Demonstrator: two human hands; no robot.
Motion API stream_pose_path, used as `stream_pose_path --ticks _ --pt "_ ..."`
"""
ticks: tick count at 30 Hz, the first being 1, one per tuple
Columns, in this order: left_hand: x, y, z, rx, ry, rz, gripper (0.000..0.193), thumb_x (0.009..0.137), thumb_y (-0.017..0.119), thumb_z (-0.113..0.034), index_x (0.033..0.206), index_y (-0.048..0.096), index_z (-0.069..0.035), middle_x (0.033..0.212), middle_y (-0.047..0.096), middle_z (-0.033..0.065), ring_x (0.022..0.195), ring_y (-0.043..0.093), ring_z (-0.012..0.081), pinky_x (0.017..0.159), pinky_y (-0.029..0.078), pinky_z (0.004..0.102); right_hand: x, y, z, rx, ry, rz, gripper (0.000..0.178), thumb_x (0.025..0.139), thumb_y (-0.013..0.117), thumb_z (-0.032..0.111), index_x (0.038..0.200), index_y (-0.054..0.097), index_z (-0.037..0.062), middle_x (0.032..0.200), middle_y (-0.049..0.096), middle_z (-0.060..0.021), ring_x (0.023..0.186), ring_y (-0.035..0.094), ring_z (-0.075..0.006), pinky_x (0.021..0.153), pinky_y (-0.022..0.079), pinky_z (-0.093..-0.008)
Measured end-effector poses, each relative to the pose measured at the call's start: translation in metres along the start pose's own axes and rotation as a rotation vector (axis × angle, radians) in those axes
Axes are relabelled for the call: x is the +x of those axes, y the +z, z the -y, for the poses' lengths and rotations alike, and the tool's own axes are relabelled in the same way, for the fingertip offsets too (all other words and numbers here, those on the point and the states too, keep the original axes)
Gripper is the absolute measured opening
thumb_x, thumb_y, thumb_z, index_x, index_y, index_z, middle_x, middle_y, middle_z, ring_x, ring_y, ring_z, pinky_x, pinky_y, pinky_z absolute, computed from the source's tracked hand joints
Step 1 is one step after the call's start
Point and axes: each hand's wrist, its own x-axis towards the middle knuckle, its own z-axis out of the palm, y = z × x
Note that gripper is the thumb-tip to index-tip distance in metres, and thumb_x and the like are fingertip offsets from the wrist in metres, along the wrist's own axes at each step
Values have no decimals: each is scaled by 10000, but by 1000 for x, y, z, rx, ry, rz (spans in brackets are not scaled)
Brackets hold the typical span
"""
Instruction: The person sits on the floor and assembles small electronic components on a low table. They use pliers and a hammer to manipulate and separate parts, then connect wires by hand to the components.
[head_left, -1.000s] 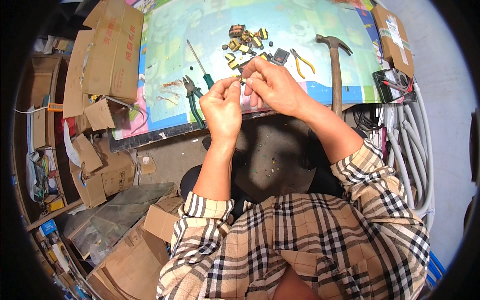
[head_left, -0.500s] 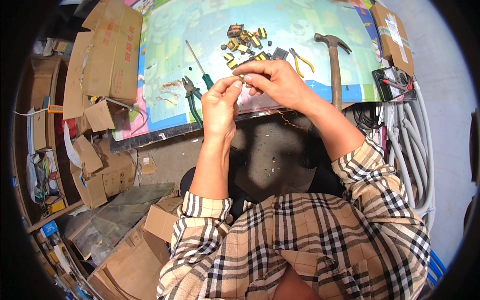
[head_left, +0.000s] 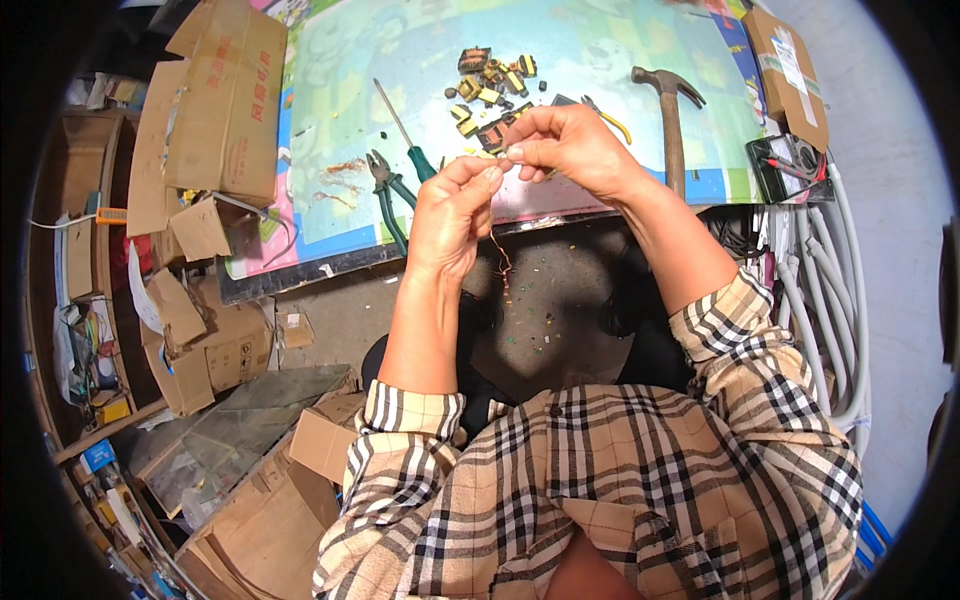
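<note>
Both my hands meet over the table's near edge, fingertips almost touching. My left hand (head_left: 460, 210) is closed, thumb against forefinger, and a thin copper wire (head_left: 504, 268) dangles below it. Closed in a pinch, my right hand (head_left: 575, 155) is at the tips of the left; whatever small piece lies between the fingers is mostly hidden. Just beyond them lies a pile of small yellow-and-black transformers (head_left: 490, 85), some with copper windings. Left of my hands are green-handled pliers (head_left: 388, 200) and a screwdriver (head_left: 410, 140) with a green handle.
Yellow-handled cutters (head_left: 615, 124) lie partly behind my right hand. A claw hammer (head_left: 670, 130) rests farther right, near a meter with red leads (head_left: 790, 168). Loose copper strands (head_left: 340, 180) lie at left. Cardboard boxes (head_left: 225, 100) flank the table; grey tubes (head_left: 830, 290) stand at right.
Both hands have shifted slightly right, still together. The copper wire, earlier hanging below the right hand, now dangles beneath the left. More of the pile shows.
</note>
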Motion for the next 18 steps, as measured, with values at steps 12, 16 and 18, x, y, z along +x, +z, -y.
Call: stream_pose_path --ticks 12,16,18 --pt "1 6 3 66 82 -168 347 975 551 -347 920 636 -16 561 325 -74 451 238 39 414 192 215 2 6 -4 36 -78 -16 134 881 646 69 978 667 -22 827 678 -79 701 636 -114 645 534 -253" --pt "0 9 5 105 148 -225 345 984 531 -345 916 640 -25 547 326 -72 453 247 34 412 195 216 1 10 -4 23 -88 -39 139 884 640 69 987 662 -21 827 670 -62 711 632 -109 660 532 -249" --pt "1 10 8 204 262 -274 330 989 522 -329 953 650 -26 553 360 -67 465 280 29 418 214 214 3 13 -9 84 -104 -27 152 882 643 74 1001 656 -20 825 667 -53 718 630 -109 675 528 -246"
